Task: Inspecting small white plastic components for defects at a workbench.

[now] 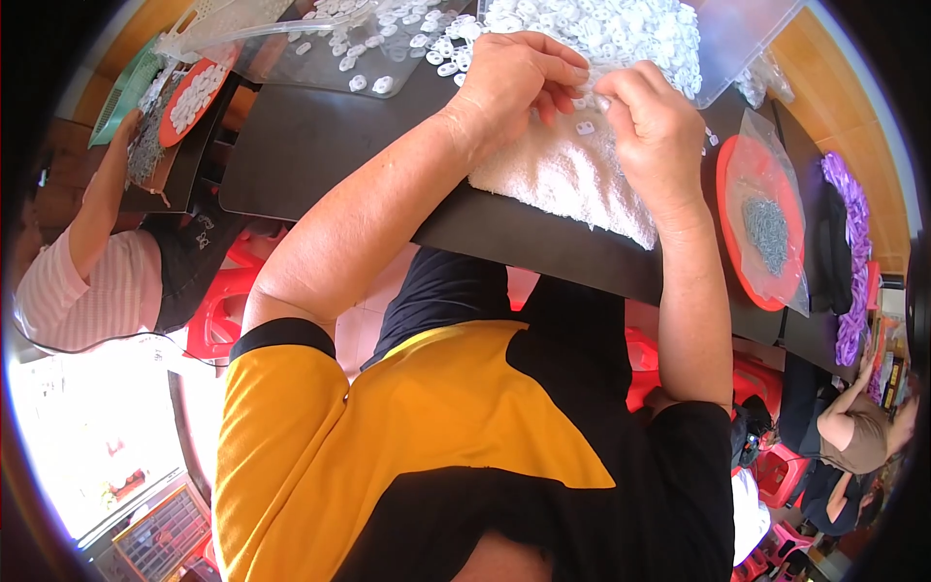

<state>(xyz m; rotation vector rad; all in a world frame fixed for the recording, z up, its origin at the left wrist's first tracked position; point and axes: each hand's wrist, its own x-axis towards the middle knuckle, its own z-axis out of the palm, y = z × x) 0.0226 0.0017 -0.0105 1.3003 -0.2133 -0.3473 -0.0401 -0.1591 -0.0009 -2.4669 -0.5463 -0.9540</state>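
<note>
Over a folded white towel (567,184) at the table's near edge, both my hands are raised close together, fingertips almost meeting. My left hand (514,82) is closed in a pinch, thumb and forefinger pressed together. My right hand (655,131) pinches too, its fingers curled in. Whatever lies between the fingertips is too small to make out. One small white plastic piece (584,127) rests on the towel below them. Just beyond my hands is a big heap of similar white pieces (621,34) in a clear plastic tub (742,44).
Loose white pieces (383,84) lie by a clear bin at the left. To the right, an orange-red plate (725,209) holds a bag of thin grey metal parts (766,233). Purple wrapping (849,257) lies farther right. A co-worker's arm (102,194) reaches toward another plate (175,136).
</note>
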